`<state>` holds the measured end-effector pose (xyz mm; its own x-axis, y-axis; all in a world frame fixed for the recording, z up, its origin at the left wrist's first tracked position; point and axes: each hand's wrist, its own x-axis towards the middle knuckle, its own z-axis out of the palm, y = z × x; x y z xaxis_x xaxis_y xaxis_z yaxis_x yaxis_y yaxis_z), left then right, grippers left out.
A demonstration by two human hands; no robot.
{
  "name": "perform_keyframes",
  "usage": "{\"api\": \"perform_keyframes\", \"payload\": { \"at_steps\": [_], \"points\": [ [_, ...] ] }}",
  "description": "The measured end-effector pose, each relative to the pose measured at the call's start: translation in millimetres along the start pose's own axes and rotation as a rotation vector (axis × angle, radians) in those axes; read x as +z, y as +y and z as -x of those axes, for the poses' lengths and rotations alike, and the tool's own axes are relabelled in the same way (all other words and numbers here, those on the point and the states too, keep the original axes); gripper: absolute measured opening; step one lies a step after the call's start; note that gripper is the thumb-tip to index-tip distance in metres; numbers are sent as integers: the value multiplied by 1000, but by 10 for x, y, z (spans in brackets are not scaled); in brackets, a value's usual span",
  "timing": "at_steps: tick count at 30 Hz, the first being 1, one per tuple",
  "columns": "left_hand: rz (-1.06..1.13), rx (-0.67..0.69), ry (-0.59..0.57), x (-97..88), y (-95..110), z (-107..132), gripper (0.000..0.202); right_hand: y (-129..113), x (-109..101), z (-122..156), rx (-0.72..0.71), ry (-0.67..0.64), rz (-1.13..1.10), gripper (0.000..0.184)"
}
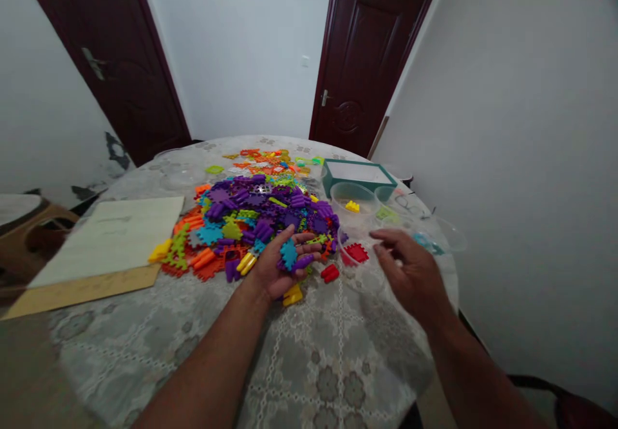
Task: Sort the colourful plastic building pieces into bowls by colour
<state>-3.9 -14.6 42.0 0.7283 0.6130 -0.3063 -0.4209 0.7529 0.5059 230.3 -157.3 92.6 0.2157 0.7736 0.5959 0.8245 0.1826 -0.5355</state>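
Observation:
A heap of plastic building pieces [261,213], mostly purple with orange, blue, green and yellow ones, covers the middle of the round table [309,358]. My left hand [282,265] lies palm up at the heap's near edge, fingers loosely curled, cradling a blue piece [289,253] and a purple piece [303,263]. My right hand [410,274] hovers palm down with fingers spread, holding nothing, just right of a clear bowl [360,268] with red pieces [356,252] in it. Loose red pieces [330,273] and a yellow piece [293,295] lie beside my left hand.
More clear bowls stand at the right: one with a yellow piece [355,198], others by the table's edge. A teal box [360,174] sits behind them. White paper on a brown board [106,242] lies at the left. Two dark doors and white walls stand beyond.

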Motion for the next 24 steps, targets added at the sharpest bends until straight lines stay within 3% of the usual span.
{"api": "perform_keyframes", "payload": {
  "at_steps": [2,4,9,14,20,24],
  "points": [
    [3,13,-4,-24,-18,-26,38,-271,281,59,-135,-205,-114,27],
    [19,40,-14,-40,-48,-54,37,-435,556,84,-208,-316,-157,34],
    [-6,116,29,-28,-137,-95,35,-547,1000,1,-137,-395,-80,49],
    [-74,138,67,-13,-164,-88,43,-575,1090,-118,-10,-486,-113,50],
    [-160,114,106,-20,-163,-91,48,-564,1109,-127,76,-483,-170,48],
    [-133,87,49,24,-107,-54,44,-587,1084,-95,160,-400,-258,46]
  ]
}}
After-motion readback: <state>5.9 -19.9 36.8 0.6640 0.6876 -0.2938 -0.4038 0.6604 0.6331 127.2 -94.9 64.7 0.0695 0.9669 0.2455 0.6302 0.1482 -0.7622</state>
